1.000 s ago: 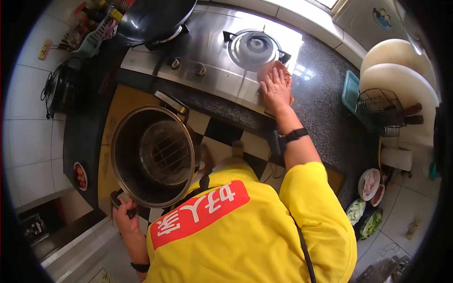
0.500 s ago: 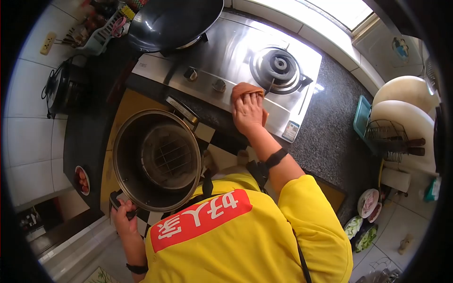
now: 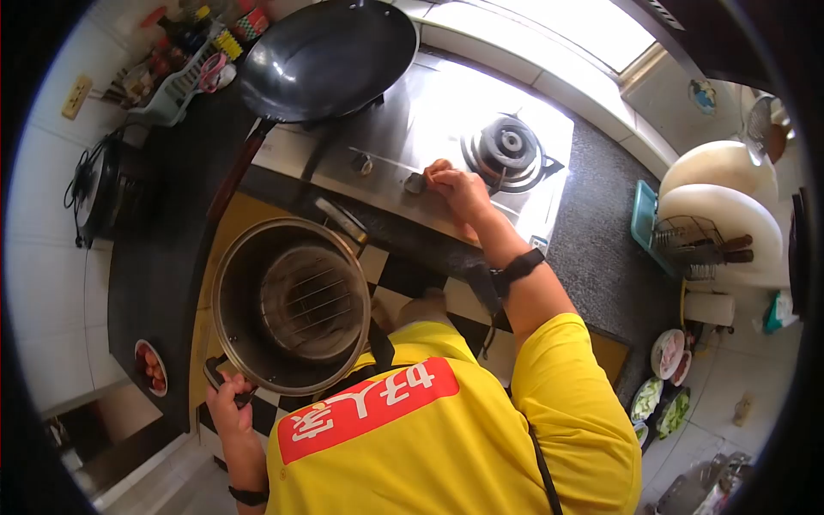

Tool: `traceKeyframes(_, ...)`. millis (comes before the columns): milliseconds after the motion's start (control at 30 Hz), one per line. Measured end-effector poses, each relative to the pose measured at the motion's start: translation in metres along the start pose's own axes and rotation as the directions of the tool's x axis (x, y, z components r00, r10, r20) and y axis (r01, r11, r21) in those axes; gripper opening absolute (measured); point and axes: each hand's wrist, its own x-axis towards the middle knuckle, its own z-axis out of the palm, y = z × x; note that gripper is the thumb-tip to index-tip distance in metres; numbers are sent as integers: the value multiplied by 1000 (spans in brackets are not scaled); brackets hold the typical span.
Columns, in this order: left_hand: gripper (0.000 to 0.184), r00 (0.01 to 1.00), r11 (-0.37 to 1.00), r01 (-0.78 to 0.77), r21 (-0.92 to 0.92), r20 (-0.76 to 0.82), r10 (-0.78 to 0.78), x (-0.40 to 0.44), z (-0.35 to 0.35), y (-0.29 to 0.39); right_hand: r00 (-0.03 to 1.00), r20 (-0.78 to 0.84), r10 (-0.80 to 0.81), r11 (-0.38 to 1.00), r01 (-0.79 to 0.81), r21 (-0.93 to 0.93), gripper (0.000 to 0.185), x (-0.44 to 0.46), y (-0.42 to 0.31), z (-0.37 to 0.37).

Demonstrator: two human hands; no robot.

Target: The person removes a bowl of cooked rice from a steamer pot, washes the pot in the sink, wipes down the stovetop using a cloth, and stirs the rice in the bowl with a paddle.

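Observation:
My left hand point(image 3: 230, 403) is wrapped round the black side handle point(image 3: 215, 373) of a deep metal pot point(image 3: 233, 296). The pot hangs in front of the counter, its mouth facing up, and a wire rack point(image 3: 319, 292) shows inside it. My right hand point(image 3: 464, 194) is closed on an orange-brown cloth point(image 3: 439, 167), bunched against the steel gas stove point(image 3: 390, 142). A control knob point(image 3: 415, 183) sits just left of the cloth. Right of my hand is the bare burner point(image 3: 508, 142).
A black wok point(image 3: 335, 60) rests on the left burner, its long handle point(image 3: 233, 180) reaching over the counter edge. At left are a black cooker point(image 3: 112, 189) and a bowl of red items point(image 3: 151, 367). Large plates point(image 3: 730, 215) stand in a rack at right, with food dishes point(image 3: 668, 354) below.
My right hand has moved the cloth left toward the knob, and its fingers are now bunched rather than laid flat. My left hand keeps hold of the pot handle. The view has shifted slightly.

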Motion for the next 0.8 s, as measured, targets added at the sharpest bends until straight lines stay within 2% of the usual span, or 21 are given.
traceKeyframes(33,29,1000,1000,4,-5,20,-4,5,-1,0,1000,-11,4,1000,-4,-18,15,5,-4,-8)
traceKeyframes(67,29,1000,1000,1,-2,3,-1,7,-1,0,947,-8,322,929,-315,195,13,12,-8,-14)
traceKeyframes(133,26,999,998,-3,-64,-34,1,9,-4,-5,905,-38,424,782,-344,519,19,33,-10,-36)
traceKeyframes(167,26,999,998,-2,-68,-41,-1,5,5,-3,907,-198,373,878,-275,393,19,47,-13,-55)
traceKeyframes(200,24,994,999,-4,-45,-110,-1,-4,17,0,868,-79,490,759,-381,529,21,62,-17,-80)
traceKeyframes(233,21,984,1000,-6,-22,-179,2,-8,27,3,840,-101,533,751,-415,514,16,80,-7,-93)
traceKeyframes(267,17,985,999,2,-35,-170,-8,-8,22,-4,819,-287,497,820,-335,464,19,102,9,-97)
traceKeyframes(300,17,983,999,-2,-35,-183,-4,-10,10,-15,839,-401,368,917,-258,303,23,124,38,-100)
traceKeyframes(333,18,978,974,-136,184,-131,161,-11,-3,-29,866,-369,338,939,-338,68,31,141,65,-107)
traceKeyframes(367,16,985,996,-75,49,-153,82,-18,10,-23,891,-327,314,907,-383,-175,39,156,94,-113)
traceKeyframes(400,14,985,996,-18,-89,-174,2,-26,22,-17,918,-191,348,850,-395,-348,40,173,143,-108)
traceKeyframes(433,14,982,996,-19,-92,-188,1,-37,45,-9,893,-117,435,802,-444,-401,40,180,151,-102)
traceKeyframes(500,10,943,998,-35,-61,-333,12,-53,80,-4,806,36,591,695,-486,-530,40,194,166,-89)
traceKeyframes(567,9,943,999,-46,3,-330,44,-60,92,-6,824,24,566,702,-467,-537,41,192,188,-62)
traceKeyframes(633,10,907,999,-4,39,-420,20,-68,99,-9,838,10,546,708,-455,-540,47,188,212,-33)
traceKeyframes(700,10,929,1000,14,-11,-371,-17,-68,86,-19,842,10,539,705,-445,-552,51,197,208,-29)
traceKeyframes(733,10,937,999,-22,-39,-348,7,-68,82,-23,849,125,514,693,-325,-644,53,212,180,-35)
traceKeyframes(800,11,942,995,-65,-74,-333,37,-69,71,-36,821,237,520,647,-197,-737,55,243,128,-23)
